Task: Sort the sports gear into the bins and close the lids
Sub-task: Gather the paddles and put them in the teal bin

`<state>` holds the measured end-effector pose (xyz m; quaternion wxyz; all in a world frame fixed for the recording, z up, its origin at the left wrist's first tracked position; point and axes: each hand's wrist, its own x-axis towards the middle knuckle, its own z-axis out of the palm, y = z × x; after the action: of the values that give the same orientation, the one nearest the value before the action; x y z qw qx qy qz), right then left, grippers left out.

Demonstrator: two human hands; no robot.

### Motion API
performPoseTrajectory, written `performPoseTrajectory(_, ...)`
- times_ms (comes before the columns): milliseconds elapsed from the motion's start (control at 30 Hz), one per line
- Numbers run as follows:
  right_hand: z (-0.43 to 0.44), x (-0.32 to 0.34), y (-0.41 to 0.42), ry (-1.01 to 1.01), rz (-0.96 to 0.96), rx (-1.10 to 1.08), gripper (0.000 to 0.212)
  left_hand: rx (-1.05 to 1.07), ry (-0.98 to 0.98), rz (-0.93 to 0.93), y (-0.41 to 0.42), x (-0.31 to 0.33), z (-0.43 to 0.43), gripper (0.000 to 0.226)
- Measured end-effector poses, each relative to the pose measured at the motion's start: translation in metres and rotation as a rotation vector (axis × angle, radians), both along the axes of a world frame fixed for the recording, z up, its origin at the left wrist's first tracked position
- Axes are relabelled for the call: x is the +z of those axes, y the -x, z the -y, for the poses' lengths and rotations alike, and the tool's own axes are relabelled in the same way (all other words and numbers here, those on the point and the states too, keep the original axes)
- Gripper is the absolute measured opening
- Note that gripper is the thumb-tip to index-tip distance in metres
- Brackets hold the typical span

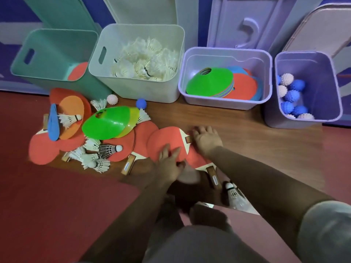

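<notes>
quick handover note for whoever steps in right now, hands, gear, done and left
Left hand and right hand both lie flat on a red paddle on the floor, not lifted.
Done in part: green bin has a paddle, white bin shuttlecocks, wide purple bin cones, end bin spiky balls.
Left: floor pile of paddles, cones, shuttlecocks, two balls; all lids off.

Head-worn view, steeply down, close

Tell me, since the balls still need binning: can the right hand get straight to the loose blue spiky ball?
Probably yes. The blue spiky ball lies uncovered on the floor beside the green cone, and nothing stands between it and the right hand, which rests on a paddle.
</notes>
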<state>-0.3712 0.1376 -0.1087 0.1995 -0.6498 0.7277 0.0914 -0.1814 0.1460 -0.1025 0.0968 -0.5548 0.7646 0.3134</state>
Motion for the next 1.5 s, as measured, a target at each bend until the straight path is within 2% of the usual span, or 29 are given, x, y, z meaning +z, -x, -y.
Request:
performPoseTrajectory(67, 0.003, 0.004, 0.001, 0.036, -0.086, 0.122, 0.041, 0.048, 0.026, -0.101, -0.003, 0.003, 0.002, 0.054)
performPoseTrajectory(133, 0.002, 0.013, 0.005, 0.076, -0.070, 0.156, 0.039, 0.139, 0.094, -0.194, -0.010, 0.006, 0.003, 0.045)
performPoseTrajectory(200, -0.008, 0.021, 0.015, 0.129, -0.026, 0.120, 0.037, 0.263, 0.171, -0.206, -0.016, 0.005, 0.004, 0.042)
performPoseTrajectory(267, -0.024, 0.028, 0.030, 0.146, 0.013, 0.038, 0.041, 0.472, 0.152, -0.218, -0.014, 0.006, 0.006, 0.049)
performPoseTrajectory(367, -0.050, 0.039, 0.043, 0.126, 0.110, -0.102, 0.054, 0.832, -0.058, -0.332, 0.000, 0.006, 0.017, 0.074)
performPoseTrajectory(467, -0.065, 0.042, 0.046, 0.111, 0.143, -0.217, 0.066, 1.085, -0.286, -0.512, 0.012, -0.005, 0.028, 0.078)
performPoseTrajectory(500, -0.068, 0.042, 0.047, 0.118, 0.158, -0.264, 0.065, 1.119, -0.335, -0.579, 0.019, -0.001, 0.028, 0.075)
performPoseTrajectory(567, -0.072, 0.043, 0.046, 0.137, 0.195, -0.348, 0.048, 1.177, -0.526, -0.753, 0.035, 0.013, 0.024, 0.060)
performPoseTrajectory(633, -0.074, 0.044, 0.039, 0.188, 0.260, -0.391, 0.034, 1.202, -0.706, -1.009, 0.047, 0.022, 0.023, 0.048)
performPoseTrajectory(700, -0.075, 0.047, 0.028, 0.200, 0.436, -0.425, 0.027, 1.220, -0.712, -1.213, 0.049, 0.026, 0.029, 0.046)
performPoseTrajectory(767, -0.071, 0.050, 0.021, 0.127, 0.675, -0.487, 0.023, 1.249, -0.624, -1.281, 0.044, 0.030, 0.039, 0.045)
performPoseTrajectory(833, -0.061, 0.045, 0.024, 0.066, 0.749, -0.576, 0.032, 1.253, -0.581, -1.274, 0.033, 0.035, 0.049, 0.047)
performPoseTrajectory(900, -0.049, 0.033, 0.033, 0.003, 0.591, -0.633, 0.044, 1.228, -0.519, -1.225, 0.020, 0.041, 0.056, 0.047)
performPoseTrajectory(967, -0.040, 0.017, 0.040, -0.084, 0.421, -0.683, 0.064, 1.202, -0.438, -1.167, 0.009, 0.044, 0.060, 0.043)
performPoseTrajectory(1033, -0.032, 0.003, 0.040, -0.154, 0.380, -0.741, 0.086, 1.189, -0.396, -1.114, 0.001, 0.048, 0.063, 0.036)
performPoseTrajectory(1100, -0.026, -0.009, 0.035, -0.210, 0.384, -0.771, 0.094, 1.149, -0.385, -1.058, -0.006, 0.047, 0.065, 0.025)
performPoseTrajectory(1133, -0.024, -0.009, 0.031, -0.213, 0.389, -0.811, 0.092, 1.137, -0.379, -1.030, -0.008, 0.046, 0.065, 0.021)
performPoseTrajectory(1233, -0.017, -0.016, 0.027, -0.171, 0.387, -0.993, 0.064, 1.129, -0.319, -0.957, -0.015, 0.041, 0.065, 0.018)
performPoseTrajectory(1300, -0.012, -0.017, 0.030, -0.172, 0.404, -0.938, 0.052, 1.121, -0.275, -0.956, -0.018, 0.042, 0.066, 0.017)
performPoseTrajectory(1367, -0.006, -0.008, 0.034, -0.104, 0.516, -0.843, 0.040, 1.126, -0.222, -0.951, -0.026, 0.044, 0.070, 0.017)
performPoseTrajectory(1467, 0.005, 0.010, 0.036, 0.015, 0.697, -0.884, 0.008, 1.153, -0.171, -0.940, -0.043, 0.046, 0.078, 0.011)
performPoseTrajectory(1500, 0.008, 0.014, 0.035, 0.054, 0.731, -0.931, 0.012, 1.148, -0.163, -0.939, -0.049, 0.048, 0.082, 0.010)
